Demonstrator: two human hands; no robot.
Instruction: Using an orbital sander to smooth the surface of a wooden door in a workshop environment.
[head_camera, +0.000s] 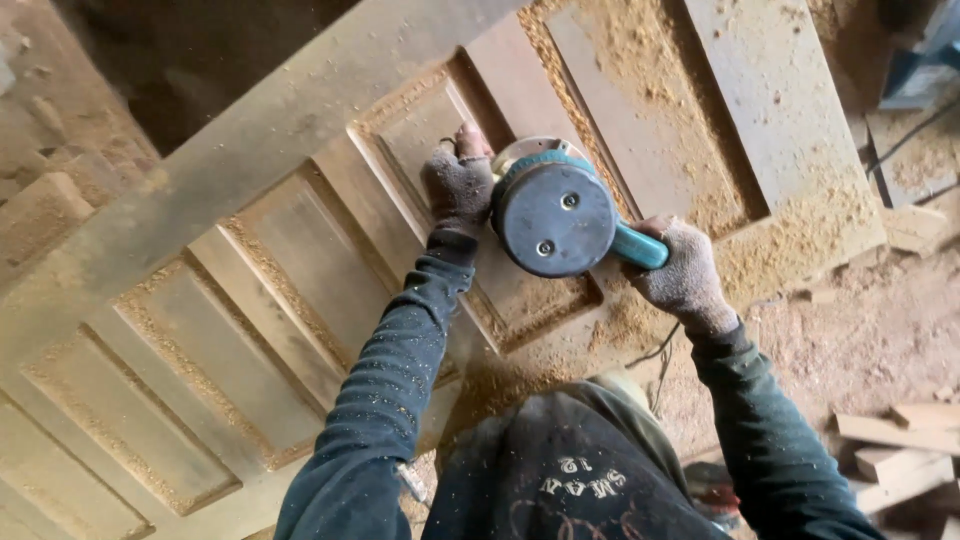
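Observation:
A teal and grey power router (553, 213) stands on a panelled wooden door (250, 150) that lies flat and is covered in sawdust. My left hand (458, 185), in a dusty knit glove, grips the tool's left side. My right hand (683, 275), also gloved, is closed around the teal handle on the tool's right. The tool sits over a recessed panel near the door's near edge. Its cutter is hidden under the body.
Sawdust heaps (800, 240) lie along the door's right end and on the floor. Wood offcuts (900, 450) are stacked at lower right. A black cord (662, 355) trails down by my right arm. More timber (45, 210) sits at the left.

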